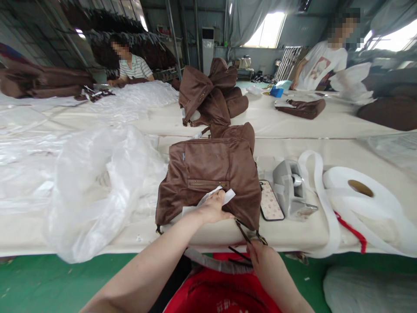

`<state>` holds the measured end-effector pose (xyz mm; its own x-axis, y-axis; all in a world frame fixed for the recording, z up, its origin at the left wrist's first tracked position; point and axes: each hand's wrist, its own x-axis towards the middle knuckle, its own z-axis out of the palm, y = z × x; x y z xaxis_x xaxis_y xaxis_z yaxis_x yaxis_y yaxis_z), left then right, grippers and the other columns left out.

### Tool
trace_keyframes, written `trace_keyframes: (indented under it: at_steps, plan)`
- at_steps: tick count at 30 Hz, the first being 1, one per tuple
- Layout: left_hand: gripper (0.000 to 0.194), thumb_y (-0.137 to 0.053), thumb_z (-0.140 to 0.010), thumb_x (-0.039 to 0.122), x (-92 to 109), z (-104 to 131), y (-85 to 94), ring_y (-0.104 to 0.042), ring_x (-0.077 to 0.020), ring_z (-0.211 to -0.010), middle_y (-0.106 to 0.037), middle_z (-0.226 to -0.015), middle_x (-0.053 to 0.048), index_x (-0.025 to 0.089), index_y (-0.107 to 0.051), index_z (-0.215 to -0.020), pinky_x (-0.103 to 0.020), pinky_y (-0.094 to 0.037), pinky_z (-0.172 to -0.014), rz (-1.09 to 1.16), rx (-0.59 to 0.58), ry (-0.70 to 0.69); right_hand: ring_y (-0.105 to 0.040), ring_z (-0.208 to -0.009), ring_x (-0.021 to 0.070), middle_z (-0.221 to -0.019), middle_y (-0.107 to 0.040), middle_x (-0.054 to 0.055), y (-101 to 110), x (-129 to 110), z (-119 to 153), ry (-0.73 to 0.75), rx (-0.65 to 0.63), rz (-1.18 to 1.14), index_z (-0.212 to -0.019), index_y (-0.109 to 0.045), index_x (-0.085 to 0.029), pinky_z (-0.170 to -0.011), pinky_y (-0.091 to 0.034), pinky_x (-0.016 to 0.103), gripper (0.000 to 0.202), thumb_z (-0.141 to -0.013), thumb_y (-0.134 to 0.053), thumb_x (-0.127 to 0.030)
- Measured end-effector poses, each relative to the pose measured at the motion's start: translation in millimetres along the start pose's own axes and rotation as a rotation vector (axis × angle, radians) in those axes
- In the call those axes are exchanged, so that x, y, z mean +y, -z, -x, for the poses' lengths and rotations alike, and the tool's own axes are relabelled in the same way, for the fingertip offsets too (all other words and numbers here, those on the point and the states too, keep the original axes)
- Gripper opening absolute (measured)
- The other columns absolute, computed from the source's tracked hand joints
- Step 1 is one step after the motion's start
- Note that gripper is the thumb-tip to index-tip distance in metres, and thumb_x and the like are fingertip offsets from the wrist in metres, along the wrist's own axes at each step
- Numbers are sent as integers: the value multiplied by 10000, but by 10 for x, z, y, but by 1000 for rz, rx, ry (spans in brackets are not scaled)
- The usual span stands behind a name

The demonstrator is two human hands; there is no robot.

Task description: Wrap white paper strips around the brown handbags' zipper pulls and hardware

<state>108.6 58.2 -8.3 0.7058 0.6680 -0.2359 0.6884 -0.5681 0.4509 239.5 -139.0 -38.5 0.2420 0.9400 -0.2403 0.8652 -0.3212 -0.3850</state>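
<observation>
Brown bag [208,182] lying flat at the near edge of the desk [293,237]. Left hand [213,209] rests on the bag's lower panel, its grip closed on a white paper strip [211,195]. Right hand [262,261], just below the desk edge, pinches the bag's dark strap [243,232]. A phone [271,201] lies just beside the bag; a tape dispenser [291,189] and white tape roll [358,191] sit toward the right edge.

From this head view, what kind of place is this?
Probably a bag workshop's packing or finishing area. Identical brown leather-like handbags lie on long cloth-covered tables, beside clear plastic bags and a roll of white tape. The left hand presses a white paper slip onto the nearest bag; others work nearby.
</observation>
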Motion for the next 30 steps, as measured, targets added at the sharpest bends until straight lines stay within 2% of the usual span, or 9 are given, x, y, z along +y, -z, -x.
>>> trace_keyframes:
  at_steps: [4,6,8,10,15,21,24,27,30]
  plan:
    - [579,-671,-679,513,-22,6,1,-556,-314,-1141,-580,-1182,-144,166,-478,-1100,-355,-457,-930,-6,-17,-11,-678,-670,209,-715,-703,78,7,-25,25,32,39,-20,-806,-612,-185,-568,-376,272,316,-953,-332,-187]
    - [536,-639,-707,490,-20,10,11,-551,-311,-1152,-583,-1191,-145,164,-479,-1103,-357,-451,-939,-3,-28,-27,-689,-670,226,-759,-719,101,36,-86,16,56,125,-2,-1007,-627,-151,-560,-402,278,304,-964,-341,-244]
    - [505,-613,-728,469,-16,16,26,-546,-308,-1164,-582,-1205,-146,163,-480,-1107,-358,-444,-952,0,-33,-43,-690,-633,236,-778,-730,116,88,-166,-24,67,197,50,-1274,-514,-113,-534,-418,285,396,-964,-369,-312]
    - [500,-602,-736,462,-14,25,36,-543,-313,-1168,-581,-1210,-154,157,-480,-1113,-370,-439,-961,2,-30,-50,-689,-600,236,-752,-733,106,151,-252,-88,70,190,123,-1380,-426,-132,-516,-427,280,474,-955,-398,-342]
    - [506,-599,-738,440,-13,52,35,-521,-309,-1197,-560,-1246,-162,147,-477,-1132,-372,-425,-992,7,-11,-71,-711,-674,240,-804,-747,97,231,-400,-215,67,68,246,-1363,-475,-242,-557,-459,273,439,-932,-452,-319]
    - [500,-608,-739,432,-37,47,-5,-519,-309,-1196,-557,-1239,-160,145,-482,-1129,-373,-422,-1002,16,12,-95,-710,-674,239,-790,-740,123,137,-413,-211,21,38,291,-1408,-421,-168,-565,-474,275,501,-940,-441,-346]
    - [495,-615,-747,429,-72,36,-36,-508,-311,-1205,-546,-1248,-168,141,-481,-1126,-379,-407,-1019,21,35,-104,-709,-646,229,-775,-739,115,105,-340,-185,35,8,353,-1409,-426,-168,-535,-462,264,468,-944,-409,-216]
    - [493,-632,-753,446,-125,14,-57,-507,-309,-1204,-549,-1242,-167,147,-486,-1117,-382,-399,-1025,26,61,-113,-712,-659,225,-785,-740,113,144,-218,-135,58,-21,397,-1398,-447,-178,-527,-450,260,525,-895,-367,-49]
    - [509,-679,-725,458,-161,-14,-53,-514,-312,-1195,-561,-1227,-167,152,-500,-1090,-377,-407,-1011,31,83,-114,-704,-690,224,-791,-734,115,251,-105,-88,44,-10,367,-1259,-582,-183,-553,-445,260,463,-879,-365,-31]
